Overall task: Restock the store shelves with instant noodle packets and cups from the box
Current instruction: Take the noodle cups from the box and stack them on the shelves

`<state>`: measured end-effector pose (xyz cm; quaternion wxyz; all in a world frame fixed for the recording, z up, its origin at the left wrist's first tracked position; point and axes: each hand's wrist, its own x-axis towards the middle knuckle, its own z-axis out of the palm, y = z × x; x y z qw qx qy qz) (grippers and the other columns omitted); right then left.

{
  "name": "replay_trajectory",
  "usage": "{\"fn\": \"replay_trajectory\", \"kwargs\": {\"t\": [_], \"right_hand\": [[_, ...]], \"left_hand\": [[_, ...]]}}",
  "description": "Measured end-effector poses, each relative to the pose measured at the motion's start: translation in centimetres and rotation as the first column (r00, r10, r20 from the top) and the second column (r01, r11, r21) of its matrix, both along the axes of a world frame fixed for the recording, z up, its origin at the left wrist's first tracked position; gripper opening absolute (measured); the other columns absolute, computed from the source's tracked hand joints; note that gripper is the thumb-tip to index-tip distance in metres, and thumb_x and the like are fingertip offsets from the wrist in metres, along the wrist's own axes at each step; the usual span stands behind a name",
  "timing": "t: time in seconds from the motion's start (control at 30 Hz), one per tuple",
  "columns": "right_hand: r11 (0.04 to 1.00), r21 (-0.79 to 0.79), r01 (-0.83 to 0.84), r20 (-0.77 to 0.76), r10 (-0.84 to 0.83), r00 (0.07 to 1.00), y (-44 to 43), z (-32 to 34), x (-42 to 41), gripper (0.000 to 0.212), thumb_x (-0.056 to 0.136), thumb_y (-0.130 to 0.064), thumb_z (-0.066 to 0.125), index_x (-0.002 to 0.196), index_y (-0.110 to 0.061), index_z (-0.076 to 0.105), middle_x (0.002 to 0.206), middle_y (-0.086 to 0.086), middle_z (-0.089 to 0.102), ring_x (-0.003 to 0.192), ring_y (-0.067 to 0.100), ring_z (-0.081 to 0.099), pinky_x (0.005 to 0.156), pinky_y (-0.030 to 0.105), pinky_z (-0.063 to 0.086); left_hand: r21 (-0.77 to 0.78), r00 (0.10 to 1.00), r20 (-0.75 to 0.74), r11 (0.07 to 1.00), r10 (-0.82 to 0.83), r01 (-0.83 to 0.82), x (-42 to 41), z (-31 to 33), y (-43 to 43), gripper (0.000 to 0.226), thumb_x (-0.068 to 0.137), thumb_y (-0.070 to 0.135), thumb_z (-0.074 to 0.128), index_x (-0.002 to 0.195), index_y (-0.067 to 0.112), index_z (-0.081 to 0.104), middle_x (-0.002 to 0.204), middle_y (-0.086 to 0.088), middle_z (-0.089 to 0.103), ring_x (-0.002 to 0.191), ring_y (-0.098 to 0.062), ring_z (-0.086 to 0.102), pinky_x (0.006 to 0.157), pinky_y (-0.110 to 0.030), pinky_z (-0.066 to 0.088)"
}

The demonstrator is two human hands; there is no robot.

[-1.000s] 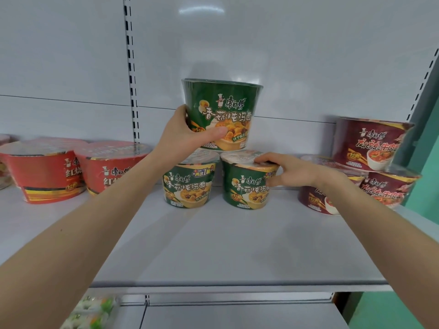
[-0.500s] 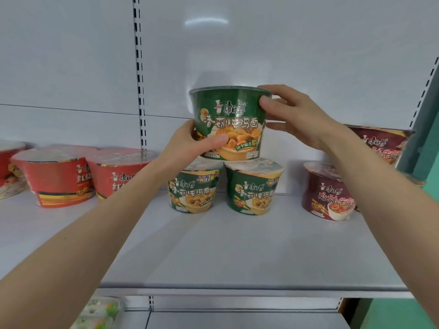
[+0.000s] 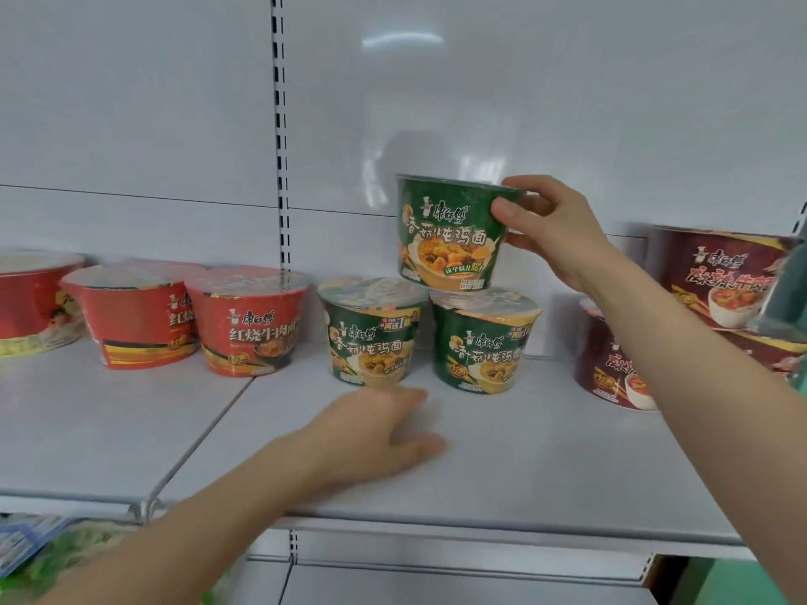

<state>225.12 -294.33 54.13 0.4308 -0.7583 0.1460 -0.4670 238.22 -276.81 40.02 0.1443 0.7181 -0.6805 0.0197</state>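
Note:
A green noodle cup [image 3: 450, 233] sits stacked on top of two other green cups, the left one [image 3: 373, 331] and the right one [image 3: 482, 342], on the white shelf [image 3: 524, 465]. My right hand [image 3: 554, 229] grips the top cup's right side near the rim, thumb in front. My left hand [image 3: 371, 434] hovers low over the shelf in front of the green cups, blurred, fingers relaxed and holding nothing.
Red noodle cups [image 3: 249, 320] stand in a row at the left of the shelf. Dark maroon cups [image 3: 716, 281] are stacked at the right behind my right forearm. A slotted upright [image 3: 279, 133] runs up the back panel. Packets [image 3: 35, 543] lie on the lower shelf at bottom left.
My left hand has let go of the top green cup and dropped toward the shelf front. My right hand stays on the cup, which now rests on the two lower cups.

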Motion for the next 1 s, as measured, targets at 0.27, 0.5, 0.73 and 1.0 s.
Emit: {"fn": "replay_trajectory", "kwargs": {"t": [0.27, 0.5, 0.73, 1.0], "right_hand": [[0.999, 0.035, -0.027, -0.082, 0.03, 0.996, -0.7, -1.4, 1.5, 0.03, 0.083, -0.013, 0.064, 0.11, -0.017, 0.052, 0.124, 0.013, 0.054, 0.108, 0.023, 0.057, 0.082, 0.026, 0.053], [0.984, 0.118, -0.132, -0.132, 0.147, 0.98, -1.5, -1.4, 1.7, 0.037, 0.088, -0.01, 0.057, 0.123, -0.014, 0.044, 0.13, 0.016, 0.048, 0.113, 0.025, 0.053, 0.105, 0.04, 0.042], [0.982, 0.145, -0.12, -0.193, 0.147, 0.97, -2.0, -1.4, 1.7, 0.055, 0.089, -0.016, 0.058, 0.138, -0.016, 0.033, 0.136, 0.01, 0.044, 0.121, 0.022, 0.047, 0.111, 0.038, 0.033], [0.948, -0.202, 0.247, -0.131, -0.276, 0.952, -0.5, -1.7, -0.7, 0.052, 0.086, -0.029, 0.063, 0.132, -0.013, 0.046, 0.135, 0.005, 0.049, 0.124, 0.017, 0.047, 0.093, 0.022, 0.036]], "left_hand": [[0.127, 1.0, -0.018, 0.992, 0.02, -0.017, 0.1, -1.2, -0.1, 0.063, 0.091, 0.056, 0.034, 0.143, 0.021, 0.031, 0.154, 0.003, 0.021, 0.14, -0.01, 0.02, 0.116, -0.034, 0.015], [0.113, 0.999, -0.027, 0.993, 0.026, -0.022, -0.2, -1.0, 0.1, 0.059, 0.092, 0.054, 0.035, 0.139, 0.018, 0.038, 0.149, 0.002, 0.031, 0.134, -0.012, 0.029, 0.112, -0.026, 0.02], [0.108, 0.998, -0.047, 0.994, 0.029, -0.024, -0.1, -1.1, -0.1, 0.062, 0.091, 0.056, 0.036, 0.143, 0.023, 0.031, 0.153, 0.006, 0.023, 0.138, -0.01, 0.023, 0.112, -0.023, 0.016], [0.043, 0.995, -0.095, 0.999, 0.037, -0.033, 0.2, -1.5, -0.3, 0.063, 0.088, 0.059, 0.04, 0.14, 0.024, 0.038, 0.151, 0.006, 0.029, 0.137, -0.007, 0.028, 0.112, -0.022, 0.021]]}}
